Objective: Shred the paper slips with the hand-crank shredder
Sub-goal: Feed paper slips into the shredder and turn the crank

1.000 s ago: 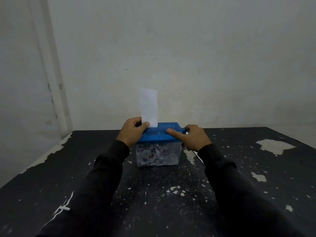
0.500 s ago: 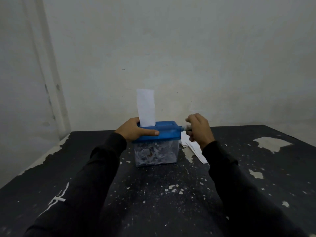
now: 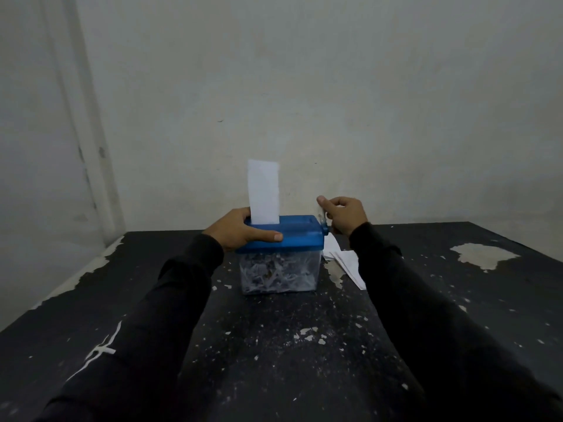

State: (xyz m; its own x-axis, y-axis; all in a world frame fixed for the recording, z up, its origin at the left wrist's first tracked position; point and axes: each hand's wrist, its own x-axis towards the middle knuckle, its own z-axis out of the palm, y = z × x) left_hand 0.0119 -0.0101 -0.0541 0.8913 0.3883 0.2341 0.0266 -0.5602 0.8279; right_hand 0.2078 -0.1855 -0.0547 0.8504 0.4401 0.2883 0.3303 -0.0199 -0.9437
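Left hand [image 3: 240, 231] gripping shredder [image 3: 286, 239], right hand [image 3: 344, 216] pinching crank [image 3: 322, 219], chipped black table [image 3: 274, 345], bare wall [image 3: 304, 86]

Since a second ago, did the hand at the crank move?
Yes. The right hand rose from the blue shredder lid to above its corner.

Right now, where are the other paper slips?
In the head view, the spare slips lie on the black table, right of the shredder, under the right hand.

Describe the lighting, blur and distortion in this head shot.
Head view: dim, flat light with no glare; wide-angle bending at the wall's left edge; the crank in the right hand is blurred; the slip and shredder under the left hand read clearly.
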